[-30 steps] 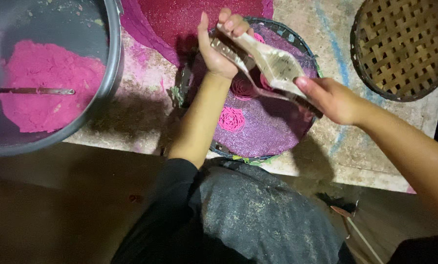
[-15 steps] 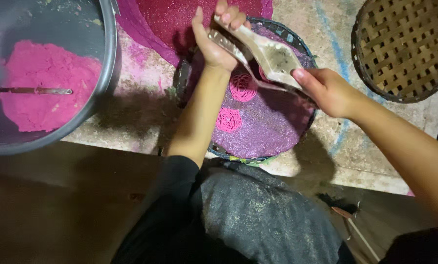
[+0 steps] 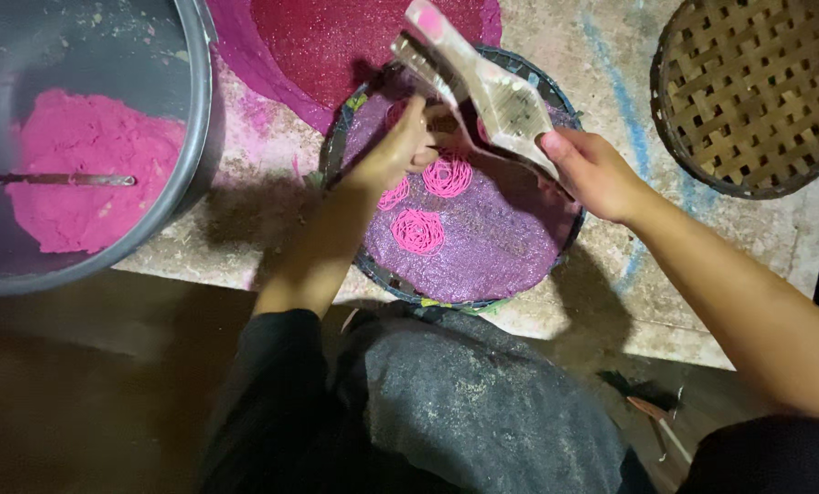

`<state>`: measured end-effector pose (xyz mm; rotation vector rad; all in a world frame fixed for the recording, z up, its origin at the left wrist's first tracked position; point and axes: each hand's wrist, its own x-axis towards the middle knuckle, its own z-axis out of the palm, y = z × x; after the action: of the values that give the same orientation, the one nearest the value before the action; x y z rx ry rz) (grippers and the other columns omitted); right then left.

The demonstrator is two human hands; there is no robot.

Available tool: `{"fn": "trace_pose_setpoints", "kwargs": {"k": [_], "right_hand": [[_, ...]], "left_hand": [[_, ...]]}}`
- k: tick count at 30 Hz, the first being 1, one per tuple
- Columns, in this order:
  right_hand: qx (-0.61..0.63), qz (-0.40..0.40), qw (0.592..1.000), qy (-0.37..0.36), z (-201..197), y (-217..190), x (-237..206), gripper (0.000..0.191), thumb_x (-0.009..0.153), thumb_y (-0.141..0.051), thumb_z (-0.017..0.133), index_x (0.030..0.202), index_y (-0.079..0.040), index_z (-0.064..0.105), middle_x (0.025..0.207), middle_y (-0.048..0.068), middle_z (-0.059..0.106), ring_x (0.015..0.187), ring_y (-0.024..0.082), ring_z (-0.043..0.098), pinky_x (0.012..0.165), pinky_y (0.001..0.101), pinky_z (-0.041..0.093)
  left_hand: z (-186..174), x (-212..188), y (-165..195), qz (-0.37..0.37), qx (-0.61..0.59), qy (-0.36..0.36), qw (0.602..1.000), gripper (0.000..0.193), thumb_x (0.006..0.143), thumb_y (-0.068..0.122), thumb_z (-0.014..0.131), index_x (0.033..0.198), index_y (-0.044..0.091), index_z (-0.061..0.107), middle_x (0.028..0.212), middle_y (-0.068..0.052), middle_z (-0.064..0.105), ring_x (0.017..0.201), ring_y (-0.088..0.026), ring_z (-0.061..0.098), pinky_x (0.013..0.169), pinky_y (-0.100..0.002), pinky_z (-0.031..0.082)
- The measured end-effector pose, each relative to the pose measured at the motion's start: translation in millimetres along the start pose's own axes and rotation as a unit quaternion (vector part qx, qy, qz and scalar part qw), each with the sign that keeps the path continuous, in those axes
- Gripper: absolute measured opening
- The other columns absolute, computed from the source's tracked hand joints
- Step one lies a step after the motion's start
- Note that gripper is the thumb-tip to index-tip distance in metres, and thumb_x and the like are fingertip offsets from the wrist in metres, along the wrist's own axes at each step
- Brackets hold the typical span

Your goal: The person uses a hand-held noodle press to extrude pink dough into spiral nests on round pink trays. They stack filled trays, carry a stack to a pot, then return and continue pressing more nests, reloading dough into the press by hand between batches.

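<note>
Now the noodle press (image 3: 482,87) sits tilted over the round tray (image 3: 510,265) at its 12 o'clock; right hand (image 3: 592,169) grips its handle, left hand (image 3: 396,151) fingers curled at its underside (grasp unclear). Three pink noodle coils (image 3: 418,229) lie mid-tray. Grey tub (image 3: 199,110) of pink dough (image 3: 80,174) at 9 o'clock, woven basket (image 3: 748,91) at 2 o'clock.

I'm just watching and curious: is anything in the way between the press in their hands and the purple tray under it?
Nothing visible. The press is held by the right hand above the round purple tray, the left hand beneath it. Three pink noodle coils already lie there, with bare mat beside them.
</note>
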<state>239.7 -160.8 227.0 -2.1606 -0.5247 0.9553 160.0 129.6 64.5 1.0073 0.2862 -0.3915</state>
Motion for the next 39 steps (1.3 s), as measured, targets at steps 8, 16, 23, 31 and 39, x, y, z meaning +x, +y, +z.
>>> {"fn": "trace_pose_setpoints", "kwargs": {"k": [8,16,23,31,39], "right_hand": [[0.066,-0.046,0.997,0.018,-18.2,27.7,-16.4,0.067,0.108,-0.061,0.04,0.121,0.0,0.065,0.091,0.002,0.065,0.077,0.012,0.056,0.066,0.0284,0.046],[0.141,0.11,0.974,-0.137,-31.5,9.7,-33.0,0.07,0.095,-0.066,0.033,0.119,-0.009,0.064,0.09,0.007,0.075,0.079,0.017,0.07,0.073,0.0324,0.058],[-0.121,0.017,0.992,0.027,-40.5,-16.6,-2.7,0.073,0.1,-0.065,0.035,0.114,-0.002,0.071,0.076,0.011,0.07,0.068,0.019,0.064,0.064,0.0369,0.051],[-0.077,0.058,0.995,-0.005,-44.5,-27.8,-6.2,0.066,0.101,-0.061,0.039,0.114,-0.003,0.068,0.076,0.008,0.07,0.067,0.016,0.066,0.064,0.0344,0.056],[-0.044,-0.012,0.999,0.007,-24.7,-35.3,0.2,0.068,0.103,-0.059,0.04,0.108,0.002,0.068,0.073,0.008,0.066,0.063,0.017,0.064,0.061,0.0335,0.054]], "left_hand": [[11.2,-44.2,22.4,0.278,0.226,0.089,0.929,0.065,0.109,0.046,0.042,0.158,0.004,0.04,0.118,-0.006,0.074,0.093,-0.022,0.071,0.088,-0.041,0.057],[90.2,-8.1,97.7,0.278,-0.421,-0.24,0.829,0.066,0.095,0.069,0.054,0.12,0.008,0.065,0.098,-0.001,0.062,0.1,-0.017,0.062,0.11,-0.041,0.047],[70.6,47.5,110.8,0.329,-0.467,-0.233,0.787,0.048,0.098,0.064,0.054,0.088,0.016,0.052,0.077,0.004,0.05,0.076,-0.013,0.05,0.086,-0.033,0.045],[74.5,55.8,92.2,0.311,-0.497,-0.154,0.795,0.05,0.097,0.065,0.049,0.079,0.018,0.048,0.072,0.004,0.047,0.071,-0.014,0.048,0.078,-0.034,0.045],[59.9,53.6,111.5,0.332,-0.453,-0.14,0.816,0.054,0.096,0.067,0.047,0.077,0.017,0.047,0.067,0.004,0.045,0.066,-0.014,0.047,0.071,-0.035,0.042]]}}
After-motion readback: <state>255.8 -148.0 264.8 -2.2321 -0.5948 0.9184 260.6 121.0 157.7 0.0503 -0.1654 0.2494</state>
